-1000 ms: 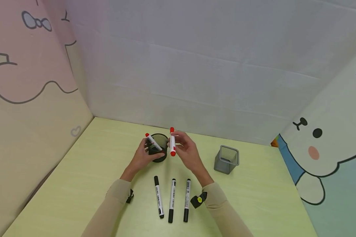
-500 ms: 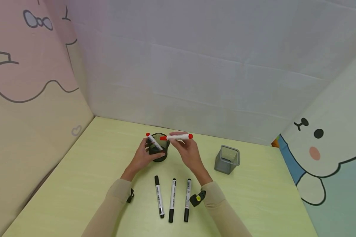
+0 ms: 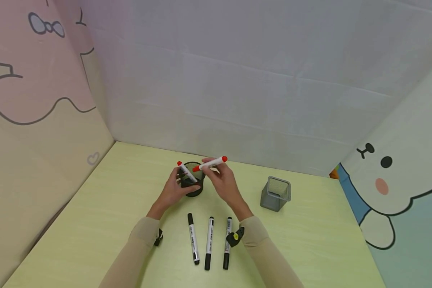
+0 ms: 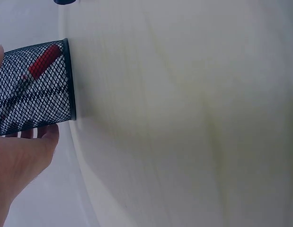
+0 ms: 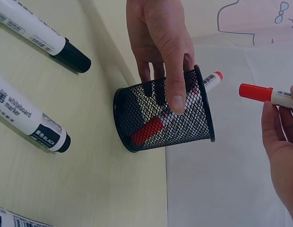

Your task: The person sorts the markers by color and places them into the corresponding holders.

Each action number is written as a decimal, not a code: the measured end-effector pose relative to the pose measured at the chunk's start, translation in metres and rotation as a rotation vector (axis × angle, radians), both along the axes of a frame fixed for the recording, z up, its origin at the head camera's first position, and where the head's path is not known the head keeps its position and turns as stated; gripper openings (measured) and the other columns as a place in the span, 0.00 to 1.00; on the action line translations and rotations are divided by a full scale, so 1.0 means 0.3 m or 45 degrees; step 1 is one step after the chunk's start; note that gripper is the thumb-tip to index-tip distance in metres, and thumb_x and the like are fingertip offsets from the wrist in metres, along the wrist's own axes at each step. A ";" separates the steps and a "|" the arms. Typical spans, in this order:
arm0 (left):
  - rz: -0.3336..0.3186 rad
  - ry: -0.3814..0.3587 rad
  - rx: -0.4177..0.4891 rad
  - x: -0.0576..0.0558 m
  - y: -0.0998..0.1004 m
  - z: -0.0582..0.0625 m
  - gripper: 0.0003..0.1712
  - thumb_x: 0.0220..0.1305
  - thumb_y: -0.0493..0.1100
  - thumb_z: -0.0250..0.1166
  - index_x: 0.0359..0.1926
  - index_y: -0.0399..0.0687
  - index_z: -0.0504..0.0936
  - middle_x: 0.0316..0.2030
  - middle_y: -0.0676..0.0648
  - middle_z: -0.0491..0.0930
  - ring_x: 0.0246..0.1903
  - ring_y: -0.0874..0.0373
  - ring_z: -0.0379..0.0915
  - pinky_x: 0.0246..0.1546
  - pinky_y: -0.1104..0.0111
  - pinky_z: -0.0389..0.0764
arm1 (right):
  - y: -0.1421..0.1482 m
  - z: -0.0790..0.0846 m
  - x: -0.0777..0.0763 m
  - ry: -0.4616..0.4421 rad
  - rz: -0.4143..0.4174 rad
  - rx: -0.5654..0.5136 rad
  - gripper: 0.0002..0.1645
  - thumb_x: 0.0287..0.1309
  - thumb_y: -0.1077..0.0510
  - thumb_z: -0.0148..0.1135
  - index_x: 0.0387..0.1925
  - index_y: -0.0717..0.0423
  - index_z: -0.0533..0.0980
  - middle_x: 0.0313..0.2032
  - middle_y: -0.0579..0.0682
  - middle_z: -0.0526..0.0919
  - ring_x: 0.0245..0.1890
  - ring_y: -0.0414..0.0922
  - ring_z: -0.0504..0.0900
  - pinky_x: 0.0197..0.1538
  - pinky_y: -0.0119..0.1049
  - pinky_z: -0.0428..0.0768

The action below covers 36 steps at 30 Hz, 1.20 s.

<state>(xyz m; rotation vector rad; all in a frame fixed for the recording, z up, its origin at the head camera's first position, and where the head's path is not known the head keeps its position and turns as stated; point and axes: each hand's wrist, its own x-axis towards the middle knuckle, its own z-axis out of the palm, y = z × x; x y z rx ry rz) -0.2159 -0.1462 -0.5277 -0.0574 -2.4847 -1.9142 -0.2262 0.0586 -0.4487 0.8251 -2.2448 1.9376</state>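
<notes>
The right hand, fingers parted only a barrel's width, pinches a red-capped marker at two o'clock from the mesh cup, round which the left hand curls its fingers. The marker should be light, stiff, slightly slippery: best held mid-barrel.

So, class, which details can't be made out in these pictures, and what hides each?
Right hand: right wrist view, cut off by the right edge.
Left hand: left wrist view, cut off by the left edge, partly behind the mesh cup.
Held red marker: head view, print too small.
Rightmost black-capped marker: head view, partly behind the black wrist device.
</notes>
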 end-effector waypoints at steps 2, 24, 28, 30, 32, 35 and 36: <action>0.000 -0.003 -0.001 0.000 0.000 0.000 0.52 0.58 0.47 0.80 0.74 0.44 0.57 0.71 0.39 0.64 0.72 0.43 0.58 0.75 0.46 0.59 | -0.004 -0.005 -0.003 -0.001 0.005 0.004 0.17 0.72 0.62 0.61 0.59 0.61 0.78 0.57 0.61 0.79 0.57 0.51 0.81 0.60 0.39 0.81; -0.006 -0.043 0.028 0.000 0.001 0.000 0.54 0.57 0.49 0.80 0.74 0.48 0.56 0.72 0.41 0.63 0.74 0.42 0.55 0.73 0.44 0.60 | -0.054 -0.035 -0.021 0.078 -0.028 0.039 0.21 0.67 0.66 0.66 0.60 0.61 0.79 0.51 0.61 0.79 0.54 0.57 0.82 0.58 0.46 0.83; -0.006 -0.042 0.016 0.000 -0.002 -0.004 0.54 0.57 0.50 0.80 0.75 0.48 0.55 0.72 0.40 0.62 0.74 0.41 0.55 0.72 0.43 0.61 | -0.069 -0.044 -0.025 0.070 -0.018 0.094 0.24 0.66 0.66 0.67 0.63 0.60 0.77 0.51 0.59 0.81 0.51 0.57 0.83 0.57 0.47 0.84; -0.007 -0.042 0.012 0.000 -0.003 -0.004 0.54 0.57 0.50 0.80 0.75 0.48 0.55 0.72 0.40 0.62 0.74 0.41 0.56 0.72 0.43 0.62 | -0.076 -0.043 -0.024 0.048 -0.008 0.121 0.26 0.66 0.66 0.67 0.64 0.61 0.74 0.49 0.58 0.82 0.49 0.56 0.83 0.56 0.48 0.84; -0.009 -0.039 0.011 -0.001 -0.003 -0.003 0.53 0.57 0.50 0.80 0.74 0.48 0.56 0.72 0.40 0.62 0.74 0.42 0.56 0.73 0.44 0.62 | -0.085 -0.046 -0.025 0.032 -0.003 0.154 0.27 0.65 0.66 0.68 0.64 0.61 0.72 0.48 0.58 0.82 0.48 0.54 0.84 0.56 0.48 0.84; -0.016 -0.013 0.017 -0.002 -0.003 -0.002 0.50 0.59 0.47 0.79 0.73 0.47 0.57 0.71 0.39 0.63 0.73 0.42 0.56 0.73 0.46 0.61 | -0.094 -0.047 -0.024 0.007 0.005 0.206 0.27 0.64 0.65 0.69 0.62 0.60 0.70 0.46 0.56 0.82 0.47 0.51 0.84 0.55 0.44 0.85; -0.021 -0.013 0.021 0.006 0.000 0.014 0.49 0.60 0.45 0.78 0.73 0.45 0.57 0.71 0.38 0.63 0.73 0.41 0.56 0.73 0.45 0.61 | -0.098 -0.049 -0.024 0.008 0.008 0.232 0.26 0.65 0.64 0.69 0.61 0.59 0.70 0.45 0.55 0.82 0.47 0.50 0.85 0.54 0.41 0.85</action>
